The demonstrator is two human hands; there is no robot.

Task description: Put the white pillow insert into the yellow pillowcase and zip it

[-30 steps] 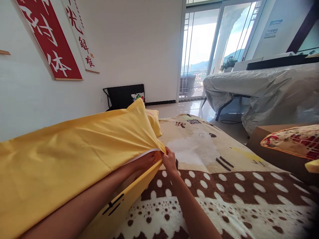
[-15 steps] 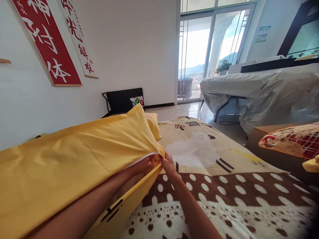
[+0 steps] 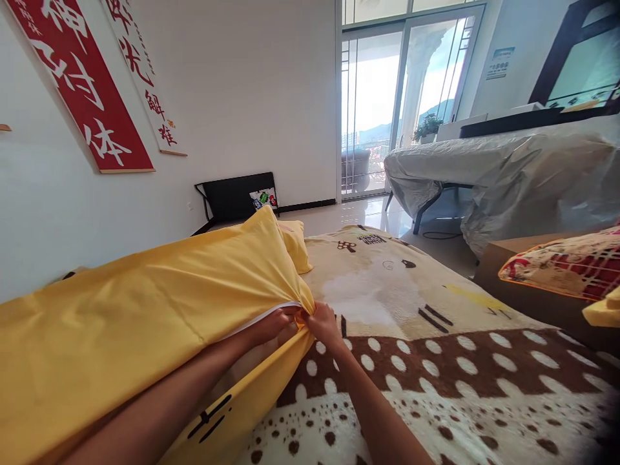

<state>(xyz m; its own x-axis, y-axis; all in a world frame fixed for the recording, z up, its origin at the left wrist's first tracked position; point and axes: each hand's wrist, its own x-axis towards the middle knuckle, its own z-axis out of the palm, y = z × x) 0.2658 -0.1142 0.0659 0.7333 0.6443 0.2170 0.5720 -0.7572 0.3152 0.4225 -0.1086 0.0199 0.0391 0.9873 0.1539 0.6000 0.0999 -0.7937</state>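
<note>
A long yellow pillowcase (image 3: 140, 290) stretches from the left edge to the middle of the head view. Its long side gapes, with a white strip like a zipper edge (image 3: 264, 315) along the opening. My left hand (image 3: 277, 324) reaches inside this opening, its fingers closed on the cloth near the corner and partly hidden by it. At that corner my right hand (image 3: 323, 324) grips the gathered fabric from outside, fingers wrapped round it. Folds fan out from the gripped corner. Underneath lies a fleecy beige and brown blanket (image 3: 353, 294) with dots and printed figures.
Behind the pillowcase sits another yellow cushion (image 3: 296, 244). A plastic-covered table (image 3: 436, 165) stands at the right, near the sliding glass door (image 3: 372, 116). Closer in are a cardboard box (image 3: 489, 274) and a patterned red fabric item (image 3: 557, 261). A black folded item (image 3: 227, 197) leans against the wall.
My right hand has turned slightly and wraps more of the corner cloth, drawing the folds tighter. My left hand stays inside the opening. The camera view has shifted a little to the right.
</note>
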